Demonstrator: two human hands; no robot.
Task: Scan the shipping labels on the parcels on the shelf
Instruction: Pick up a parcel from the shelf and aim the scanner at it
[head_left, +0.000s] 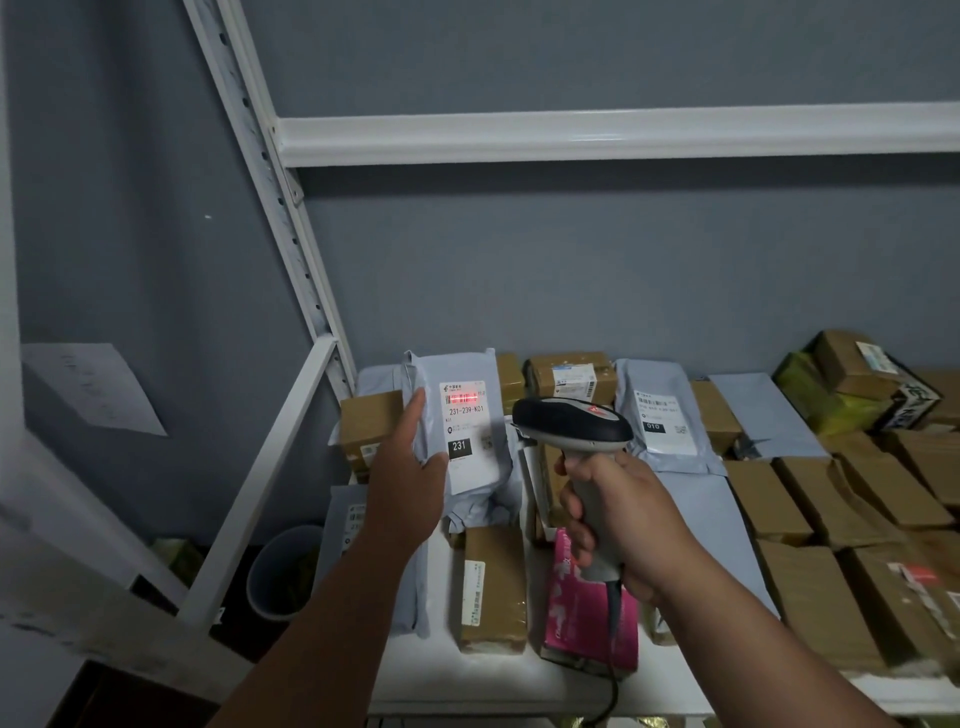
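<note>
My left hand holds a grey poly-mailer parcel upright above the shelf, thumb on its front and fingers behind its left edge. Its white shipping label reads 231-239-K01, and a red scan line glows across the barcode at its top. My right hand grips the handle of a grey and black barcode scanner, whose head points left at that label. The scanner's cable hangs down below my wrist.
The white shelf carries several brown cartons, grey mailers and a pink parcel. A white upright post and an upper shelf beam frame the bay. A grey bin stands on the floor at the left.
</note>
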